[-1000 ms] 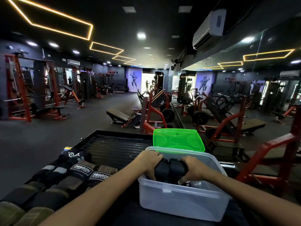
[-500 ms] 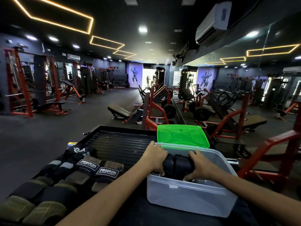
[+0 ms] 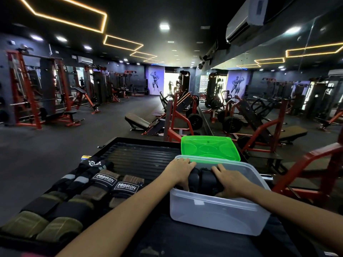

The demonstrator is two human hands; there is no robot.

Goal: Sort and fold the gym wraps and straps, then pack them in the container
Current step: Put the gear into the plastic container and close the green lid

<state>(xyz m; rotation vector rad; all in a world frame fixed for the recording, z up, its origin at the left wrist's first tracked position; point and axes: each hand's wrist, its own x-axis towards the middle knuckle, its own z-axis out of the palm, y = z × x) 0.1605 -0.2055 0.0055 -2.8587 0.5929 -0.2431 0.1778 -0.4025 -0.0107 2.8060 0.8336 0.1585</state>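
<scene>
Both hands are down in the clear container (image 3: 213, 212) right now, and between them sits a black folded bundle (image 3: 203, 179) of wraps. The left hand (image 3: 179, 170) clamps its near-left side, fingers (image 3: 185, 161) curled over the top edge; the right hand (image 3: 229, 180) presses in from the other side, fingers (image 3: 216, 168) laid across the bundle's top. So the grip is 2 palms squeezing the bundle, which rides partly above the container's rim, its lower part inside the tub. Whether it touches the bottom, I cannot tell.

Just behind the grip, the green lid (image 3: 209, 148) lies flat, its near edge tucked against the container's far rim. Left of the grip, well clear of the hands, a row of wraps waits on the dark ribbed platform (image 3: 141, 156): 2 pieces with PROIRON labels (image 3: 115, 184) closest to the left forearm, black-and-grey straps (image 3: 83, 175) beyond them, and olive-green rolled wraps (image 3: 40, 225) nearest the camera's lower-left corner. All lie side by side, touching their neighbours.

Far past the grip, red-framed gym machines (image 3: 178, 115) stand on a dark floor under orange ceiling light strips (image 3: 122, 42)
</scene>
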